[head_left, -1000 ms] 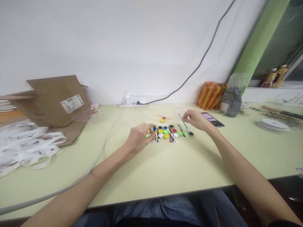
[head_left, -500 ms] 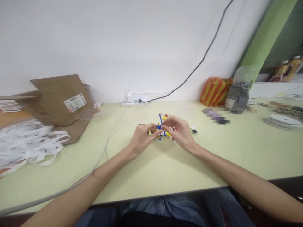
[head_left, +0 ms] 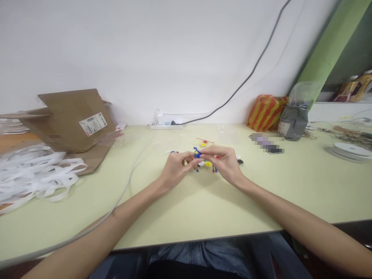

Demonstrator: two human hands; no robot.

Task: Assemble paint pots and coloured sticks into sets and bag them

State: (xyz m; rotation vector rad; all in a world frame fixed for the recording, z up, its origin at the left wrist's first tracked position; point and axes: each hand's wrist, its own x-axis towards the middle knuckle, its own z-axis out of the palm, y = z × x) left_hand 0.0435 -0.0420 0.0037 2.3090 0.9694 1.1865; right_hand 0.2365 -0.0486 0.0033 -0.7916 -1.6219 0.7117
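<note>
Left hand [head_left: 177, 169] and right hand [head_left: 223, 163] meet, fingertips together pinching one blue plastic piece [head_left: 197, 153] over a pale green desk [head_left: 203, 217]; one yellow cap [head_left: 208, 164] sits just below among other small caps; one red stick [head_left: 205, 140] lies behind.

Flattened cardboard carton [head_left: 72, 120], white strapping pile [head_left: 35, 174], power strip [head_left: 166, 126], orange-striped bag [head_left: 266, 112].

We are in a small workroom or workshop: a long pale bench [head_left: 247, 209] runs along a plain white wall, a power strip [head_left: 166, 126] sits at its back, and small coloured plastic parts [head_left: 208, 164] lie on it, with a flattened cardboard carton [head_left: 75, 120], loose white strapping [head_left: 35, 176] and a white reel [head_left: 348, 152] around them.
</note>
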